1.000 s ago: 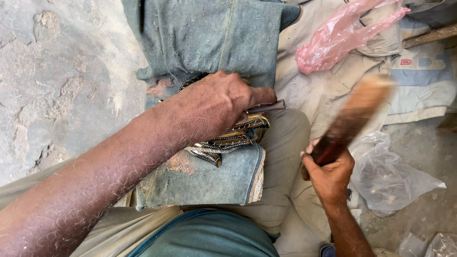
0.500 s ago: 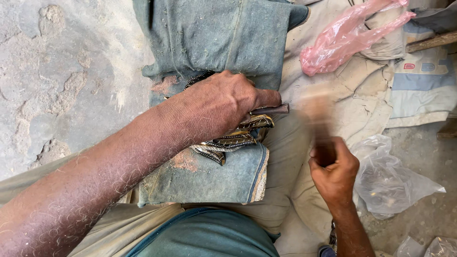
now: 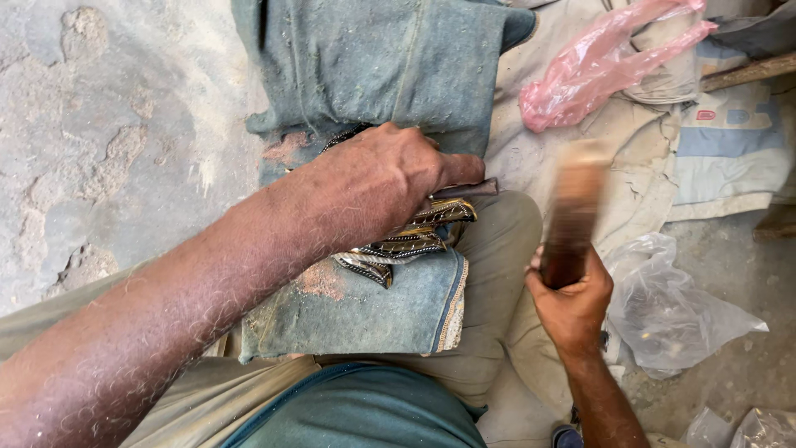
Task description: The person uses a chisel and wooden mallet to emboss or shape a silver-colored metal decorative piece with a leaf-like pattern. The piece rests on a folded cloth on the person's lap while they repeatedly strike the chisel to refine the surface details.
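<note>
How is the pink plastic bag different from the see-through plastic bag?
The pink plastic bag is pink and cloudy; the see-through plastic bag is clear, with small bits showing inside. The pink one lies on the pale cloth at the top of the picture; the clear one lies lower, beside the right hand, partly on bare ground. The pink one is bunched long and thin, the clear one spreads wider. Both are crumpled, and neither hand touches them.

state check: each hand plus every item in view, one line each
left hand: pressing down on the patterned metal strip, fingers around a dark tool
right hand: gripping the wooden mallet
wooden mallet: raised, motion-blurred
patterned metal strip: lying on the denim pad
denim pad: folded, dusty
pink plastic bag: crumpled
clear plastic bag: crumpled, on the ground
</note>
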